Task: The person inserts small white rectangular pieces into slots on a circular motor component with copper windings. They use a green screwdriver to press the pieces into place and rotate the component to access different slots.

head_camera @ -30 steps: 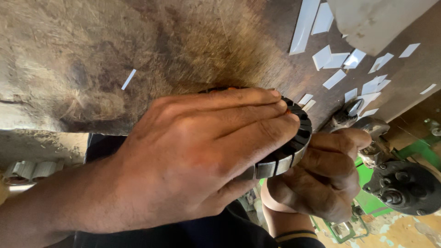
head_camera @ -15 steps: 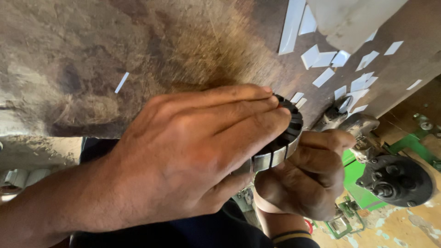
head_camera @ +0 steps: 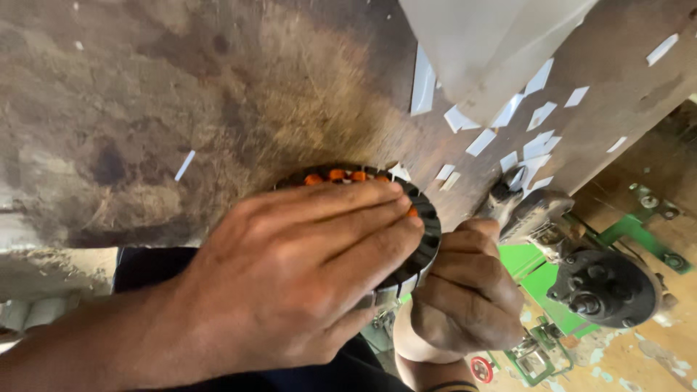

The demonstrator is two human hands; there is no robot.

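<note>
My left hand (head_camera: 290,276) lies over a round motor stator (head_camera: 425,232) with a dark laminated ring and orange copper windings, fingers wrapped across its top. My right hand (head_camera: 468,297) sits just to the right and below, fist closed against the stator's rim; what it holds is hidden. The stator rests at the near edge of a worn, scratched wooden bench (head_camera: 181,123). Most of the stator is covered by my left hand.
Several small white paper strips (head_camera: 523,138) lie scattered on the bench at the upper right, beside a white sheet (head_camera: 494,43). Below the bench edge stands a green machine frame (head_camera: 544,268) with a dark round metal part (head_camera: 602,287).
The view has shifted slightly, and the orange windings at the stator's top now show above my left fingers. Both hands stay on the stator.
</note>
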